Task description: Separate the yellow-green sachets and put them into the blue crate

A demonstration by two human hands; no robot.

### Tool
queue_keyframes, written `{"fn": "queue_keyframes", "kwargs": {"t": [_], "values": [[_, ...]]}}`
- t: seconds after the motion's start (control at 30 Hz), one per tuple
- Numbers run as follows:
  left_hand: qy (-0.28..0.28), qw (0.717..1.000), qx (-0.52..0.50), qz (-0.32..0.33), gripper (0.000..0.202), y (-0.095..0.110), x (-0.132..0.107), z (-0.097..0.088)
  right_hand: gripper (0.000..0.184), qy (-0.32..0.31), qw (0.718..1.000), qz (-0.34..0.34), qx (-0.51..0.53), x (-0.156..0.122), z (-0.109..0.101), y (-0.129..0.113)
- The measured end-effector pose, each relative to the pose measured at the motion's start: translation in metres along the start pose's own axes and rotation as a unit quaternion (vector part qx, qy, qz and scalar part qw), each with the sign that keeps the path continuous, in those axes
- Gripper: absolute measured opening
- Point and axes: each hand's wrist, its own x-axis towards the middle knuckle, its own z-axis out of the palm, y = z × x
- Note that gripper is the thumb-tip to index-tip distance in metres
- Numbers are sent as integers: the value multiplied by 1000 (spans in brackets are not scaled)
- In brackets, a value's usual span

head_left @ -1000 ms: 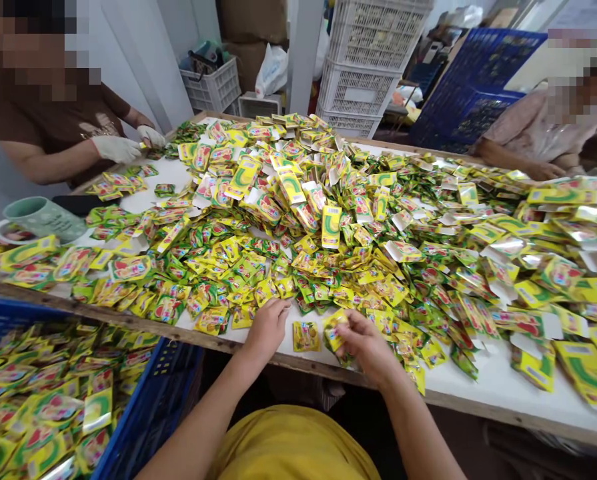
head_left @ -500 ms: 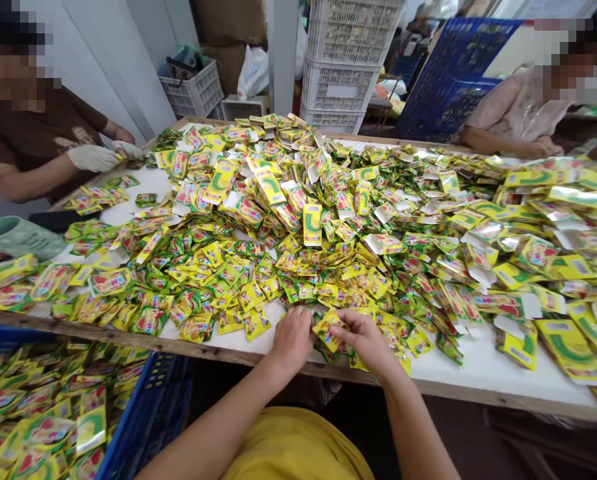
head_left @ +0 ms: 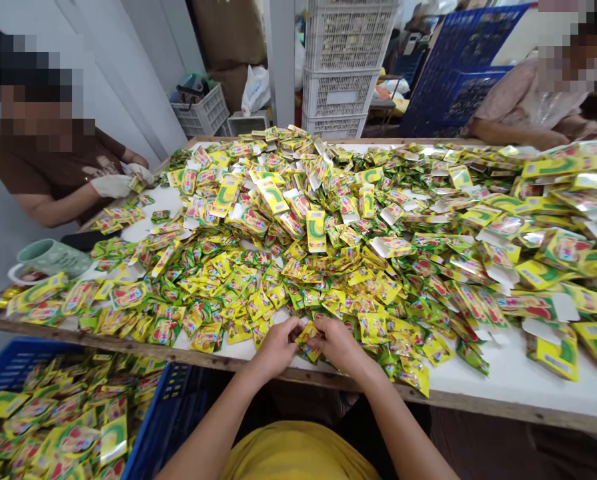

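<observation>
My left hand (head_left: 274, 348) and my right hand (head_left: 339, 343) meet at the near edge of the table (head_left: 503, 393), both closed on a small stack of yellow sachets (head_left: 308, 335). Right behind them spreads a big heap of yellow and green sachets (head_left: 258, 273). Flat yellow cartons (head_left: 316, 230) lie on top of the heap farther back.
A blue crate (head_left: 78, 420) with filled packs stands at my lower left. A green mug (head_left: 53, 257) sits at the table's left end. A person in white gloves (head_left: 112, 185) works at the left, another person (head_left: 533, 110) at the far right. White crates (head_left: 345, 67) are stacked behind.
My left hand has moved right from the table and joined my right hand on the sachets. The single sachet that lay between my hands is no longer on the table.
</observation>
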Motion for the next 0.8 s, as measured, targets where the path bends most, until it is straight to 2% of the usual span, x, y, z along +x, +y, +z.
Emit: {"fn": "queue_keyframes", "kwargs": {"t": [0.13, 0.23, 0.33, 0.37, 0.43, 0.5, 0.53, 0.57, 0.63, 0.7, 0.73, 0.8], "values": [[18, 972, -229, -38, 24, -6, -3, -4, 13, -2, 1000, -7, 4, -9, 4, 2], [-8, 968, -248, -39, 20, -1, -2, -13, 11, 55, 997, -44, 32, -19, 7, 1], [-66, 982, -178, -9, 13, 18, 18, -32, 18, 96, 986, -69, 119, -31, 9, 1], [-55, 990, -131, 25, 15, 27, 31, -40, 21, 96, 983, -63, 144, -35, 10, 2], [26, 991, 13, 132, 27, 43, 68, -57, 24, 97, 981, -46, 162, -43, 15, 3], [118, 948, 186, 232, 51, 57, 114, -75, 22, 107, 983, -42, 145, -48, 22, 6], [135, 922, 257, 257, 62, 62, 136, -83, 20, 115, 983, -41, 135, -49, 27, 8], [137, 902, 306, 270, 67, 67, 157, -90, 18, 125, 983, -36, 129, -50, 31, 10], [126, 892, 325, 288, 62, 72, 187, -102, 21, 154, 978, -24, 136, -47, 40, 16], [126, 901, 283, 302, 43, 74, 195, -109, 25, 174, 970, -6, 172, -43, 44, 23], [139, 905, 262, 304, 34, 73, 189, -109, 26, 175, 963, 3, 207, -41, 43, 26], [184, 923, 209, 267, 25, 70, 160, -104, 29, 175, 936, 22, 303, -40, 35, 29]]}}
